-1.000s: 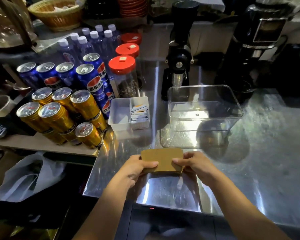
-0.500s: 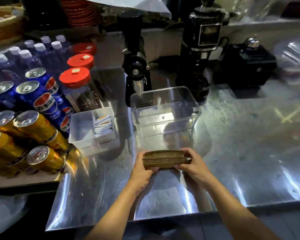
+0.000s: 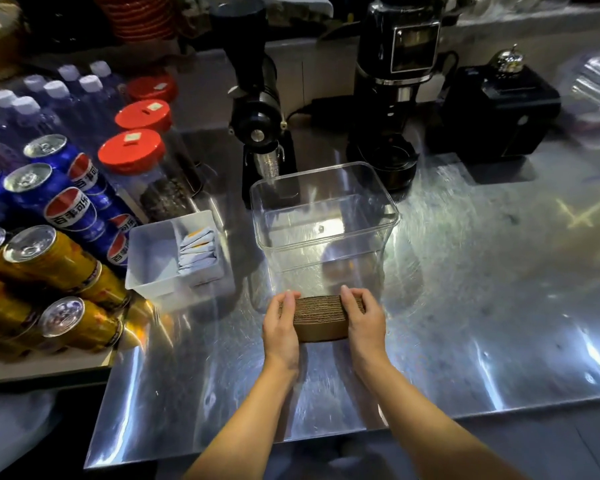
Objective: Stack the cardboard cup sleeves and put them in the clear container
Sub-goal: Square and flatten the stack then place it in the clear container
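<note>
A thick stack of brown cardboard cup sleeves [image 3: 321, 318] stands on edge, held between both my hands just in front of the clear container [image 3: 326, 220]. My left hand [image 3: 281, 327] presses the stack's left end, and my right hand [image 3: 362, 320] presses its right end. The clear container is a rectangular, open-topped plastic box on the steel counter [image 3: 465, 306], with nothing inside it. The stack is close to the container's near wall, at counter level below its rim.
A small white tray [image 3: 153, 271] with sachets sits left of the container. Blue cans [image 3: 59, 199], gold cans [image 3: 49, 268] and red-lidded jars [image 3: 132, 154] crowd the left. Two black coffee grinders [image 3: 264, 126] [image 3: 399, 98] and a black box [image 3: 499, 109] stand behind.
The stack has turned from lying flat to standing on edge, and both hands have carried it forward toward the container. My view has swung to the right.
</note>
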A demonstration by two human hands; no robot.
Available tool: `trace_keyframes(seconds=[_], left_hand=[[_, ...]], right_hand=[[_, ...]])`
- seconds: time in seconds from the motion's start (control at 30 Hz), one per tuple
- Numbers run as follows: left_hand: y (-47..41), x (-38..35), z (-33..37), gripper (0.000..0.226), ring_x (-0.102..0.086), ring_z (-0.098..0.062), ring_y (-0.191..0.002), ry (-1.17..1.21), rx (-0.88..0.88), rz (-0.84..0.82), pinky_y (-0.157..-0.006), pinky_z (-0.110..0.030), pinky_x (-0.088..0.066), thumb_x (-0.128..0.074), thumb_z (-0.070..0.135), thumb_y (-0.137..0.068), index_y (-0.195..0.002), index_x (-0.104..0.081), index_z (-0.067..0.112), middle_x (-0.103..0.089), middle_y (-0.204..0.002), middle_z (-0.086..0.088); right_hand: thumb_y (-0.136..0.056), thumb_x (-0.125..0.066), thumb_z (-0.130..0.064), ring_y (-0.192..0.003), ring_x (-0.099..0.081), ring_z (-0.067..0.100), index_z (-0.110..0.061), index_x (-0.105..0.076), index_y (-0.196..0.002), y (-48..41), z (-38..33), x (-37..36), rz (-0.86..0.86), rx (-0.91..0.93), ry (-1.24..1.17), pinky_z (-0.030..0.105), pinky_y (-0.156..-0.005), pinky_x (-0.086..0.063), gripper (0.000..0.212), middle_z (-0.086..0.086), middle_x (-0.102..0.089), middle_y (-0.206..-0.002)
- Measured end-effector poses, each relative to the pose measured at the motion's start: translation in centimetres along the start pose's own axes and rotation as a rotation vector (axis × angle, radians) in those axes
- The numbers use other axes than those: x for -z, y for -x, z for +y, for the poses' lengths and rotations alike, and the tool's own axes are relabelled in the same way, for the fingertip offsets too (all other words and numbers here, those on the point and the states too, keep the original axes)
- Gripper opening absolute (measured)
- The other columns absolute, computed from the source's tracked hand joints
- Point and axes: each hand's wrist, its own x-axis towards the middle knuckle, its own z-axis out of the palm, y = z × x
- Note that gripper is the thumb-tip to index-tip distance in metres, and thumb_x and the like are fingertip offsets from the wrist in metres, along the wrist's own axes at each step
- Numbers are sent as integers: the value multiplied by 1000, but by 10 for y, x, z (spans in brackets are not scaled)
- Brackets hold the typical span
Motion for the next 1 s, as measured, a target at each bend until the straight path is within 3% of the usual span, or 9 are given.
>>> trace_keyframes(seconds=[0.2, 0.33, 0.4, 0.5, 0.6, 0.67, 0.77, 0.9, 1.0], left_hand=[[0, 0, -3, 31, -56, -6, -58, 3, -39, 74, -57, -20, -47, -48, 19, -93, -66, -63, 20, -61, -59, 8], [1, 6, -12, 32, -57, -10, -62, -97, -16, 45, -64, -31, -46, -45, 26, -94, -67, -62, 22, -61, -62, 7], [-2, 7, -9, 30, -56, -10, -63, -99, -1, 36, -63, -29, -45, -47, 28, -93, -68, -62, 22, -61, -63, 6], [3, 17, -4, 15, -62, -9, -72, -121, 13, -104, -66, -21, -50, -61, 38, -81, -85, -64, 23, -67, -77, 6], [9, 44, 0, 59, -64, -10, -92, -265, 1, -289, -81, -26, -53, -76, 36, -61, -115, -54, 25, -65, -102, 1], [7, 56, 7, 71, -62, -4, -100, -388, -15, -374, -87, -19, -50, -82, 21, -60, -122, -49, 22, -63, -110, 3], [4, 60, 15, 57, -63, 3, -94, -421, -23, -412, -78, -7, -47, -77, -5, -64, -110, -57, 21, -65, -105, 4], [4, 59, 16, 43, -65, 2, -88, -422, -38, -352, -79, -8, -47, -74, -6, -67, -97, -62, 22, -68, -97, 3], [2, 62, 13, 42, -65, -4, -95, -427, -44, -356, -86, -15, -49, -76, 1, -68, -97, -63, 28, -70, -99, 5]], right_hand=[[-89, -53, -26, -62, -53, 1, -22, -60, -71, -3, -2, 1, -28, 67, 85, 11, -57, -41, 20, -13, -59, -61], [-91, -49, -34, -81, -60, 26, -19, -61, -84, -2, 4, 4, -60, 71, 268, 44, -84, -46, 20, 2, -66, -76], [-90, -47, -40, -91, -57, 33, -18, -61, -88, -5, 3, 4, -51, 48, 327, 49, -92, -41, 26, 7, -69, -83], [-90, -44, -44, -98, -50, 35, -19, -59, -88, -6, 2, 6, -70, 26, 367, 47, -96, -37, 30, 7, -68, -85], [-91, -42, -44, -103, -42, 30, -22, -57, -85, -2, 1, 9, -105, -6, 356, 38, -89, -33, 28, -2, -63, -79], [-91, -41, -45, -105, -40, 29, -24, -56, -84, -2, 1, 11, -118, -22, 355, 33, -83, -28, 27, -5, -62, -78], [-90, -41, -47, -105, -43, 31, -25, -56, -83, -1, 2, 12, -130, -12, 359, 33, -81, -29, 28, -4, -62, -78], [-89, -46, -48, -105, -52, 31, -24, -60, -89, -3, 0, 15, -191, -12, 332, 44, -93, -43, 27, 1, -66, -85], [-80, -56, -50, -100, -59, 2, -31, -58, -107, -3, -3, 30, -321, -14, 210, 16, -87, -47, 34, 0, -65, -108]])
